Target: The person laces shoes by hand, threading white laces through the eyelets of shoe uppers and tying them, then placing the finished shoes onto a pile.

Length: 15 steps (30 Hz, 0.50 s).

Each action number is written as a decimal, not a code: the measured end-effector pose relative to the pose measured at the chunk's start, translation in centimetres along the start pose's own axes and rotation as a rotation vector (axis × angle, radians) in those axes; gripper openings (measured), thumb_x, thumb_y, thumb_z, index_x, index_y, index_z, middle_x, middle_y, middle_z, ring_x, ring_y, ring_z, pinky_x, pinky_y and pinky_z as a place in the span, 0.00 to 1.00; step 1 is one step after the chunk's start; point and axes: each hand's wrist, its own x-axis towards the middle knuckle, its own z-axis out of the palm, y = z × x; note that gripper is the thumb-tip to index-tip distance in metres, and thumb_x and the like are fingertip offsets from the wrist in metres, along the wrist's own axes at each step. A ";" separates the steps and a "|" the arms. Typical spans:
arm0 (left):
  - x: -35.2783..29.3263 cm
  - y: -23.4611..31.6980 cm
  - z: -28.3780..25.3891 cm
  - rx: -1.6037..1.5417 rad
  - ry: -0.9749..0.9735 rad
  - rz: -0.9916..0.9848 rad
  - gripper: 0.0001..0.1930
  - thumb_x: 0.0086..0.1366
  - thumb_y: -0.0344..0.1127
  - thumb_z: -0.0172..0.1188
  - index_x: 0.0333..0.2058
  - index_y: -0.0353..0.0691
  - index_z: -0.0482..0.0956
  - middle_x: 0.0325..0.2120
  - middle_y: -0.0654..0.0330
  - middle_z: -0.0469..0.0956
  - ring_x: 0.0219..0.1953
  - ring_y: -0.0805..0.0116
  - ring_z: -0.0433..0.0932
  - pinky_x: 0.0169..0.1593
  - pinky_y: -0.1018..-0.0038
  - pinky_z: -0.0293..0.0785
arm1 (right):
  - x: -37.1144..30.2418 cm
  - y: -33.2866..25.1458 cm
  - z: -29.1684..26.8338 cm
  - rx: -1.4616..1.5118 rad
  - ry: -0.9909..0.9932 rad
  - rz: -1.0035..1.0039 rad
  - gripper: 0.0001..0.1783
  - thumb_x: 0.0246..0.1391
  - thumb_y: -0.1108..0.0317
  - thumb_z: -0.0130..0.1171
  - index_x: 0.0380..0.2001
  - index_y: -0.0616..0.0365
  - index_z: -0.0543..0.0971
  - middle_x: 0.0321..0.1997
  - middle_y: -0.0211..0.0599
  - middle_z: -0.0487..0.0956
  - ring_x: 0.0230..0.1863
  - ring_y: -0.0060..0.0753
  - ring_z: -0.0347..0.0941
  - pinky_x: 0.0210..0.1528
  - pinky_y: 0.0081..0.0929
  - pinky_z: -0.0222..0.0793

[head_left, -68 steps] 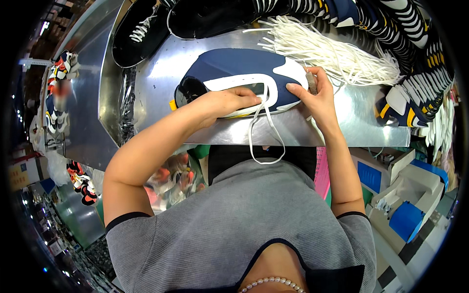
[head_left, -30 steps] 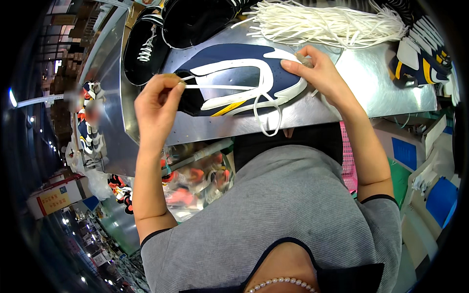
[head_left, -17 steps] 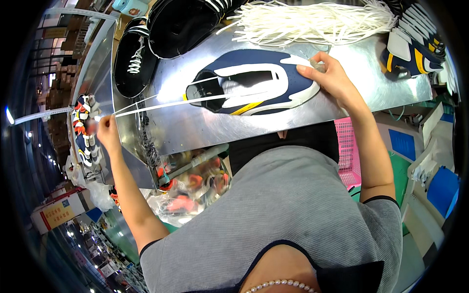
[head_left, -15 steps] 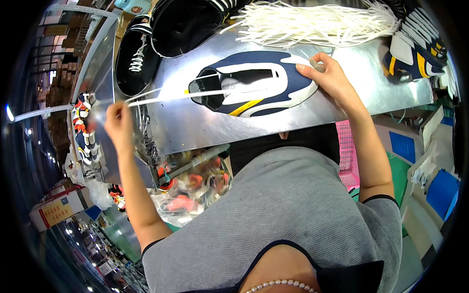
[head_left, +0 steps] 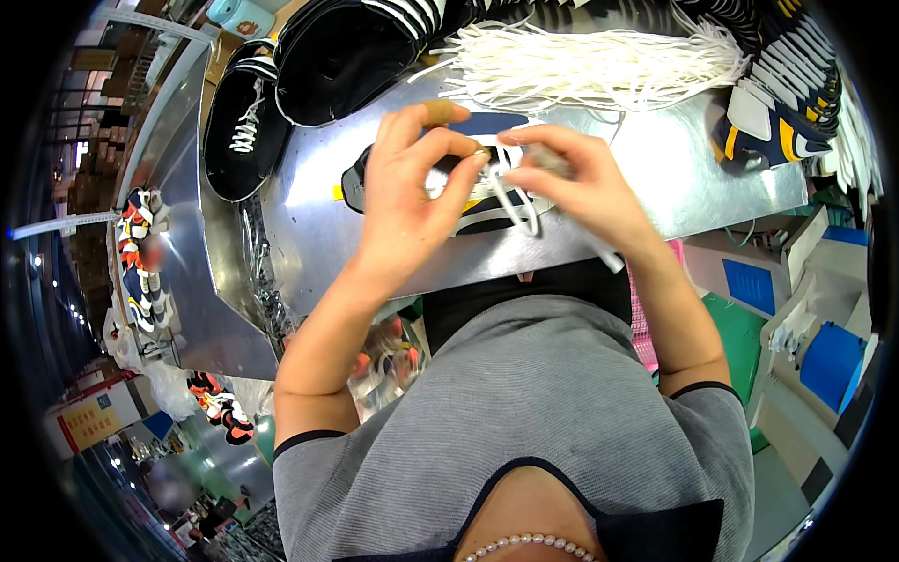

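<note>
A navy and white shoe upper (head_left: 492,122) lies on the metal table, mostly hidden under my hands. A white shoelace (head_left: 526,223) hangs in a loop from between my fingertips over the upper. My left hand (head_left: 412,178) pinches the lace between thumb and forefinger; a tan wrap (head_left: 437,113) covers one of its raised fingers. Close by on the right, my right hand (head_left: 590,183) is closed, thumb against fingers, at the same lace, its tips blurred. A greyish thing (head_left: 551,161) shows at its fingers, too smeared to name. The lace's loose end trails below this hand.
A thick bundle of white laces (head_left: 599,66) lies at the table's back. Black laced pieces (head_left: 245,131) rest at the back left, beside a large black bowl-like thing (head_left: 342,56). More navy uppers (head_left: 773,122) are stacked at the right. The table's front edge (head_left: 599,239) is near my waist.
My left hand has come in from the far left, where it drew the lace out taut. My right hand has left the upper's right end and moved inward. The lace now hangs slack in a loop.
</note>
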 end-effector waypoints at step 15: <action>-0.5 -4.8 2.4 -0.880 -0.440 -1.191 0.31 0.66 0.60 0.60 0.46 0.32 0.81 0.42 0.55 0.80 0.45 0.70 0.76 0.53 0.73 0.70 | 3.2 5.2 2.7 -0.225 0.231 0.141 0.22 0.48 0.65 0.70 0.47 0.56 0.77 0.35 0.40 0.84 0.35 0.33 0.81 0.40 0.29 0.74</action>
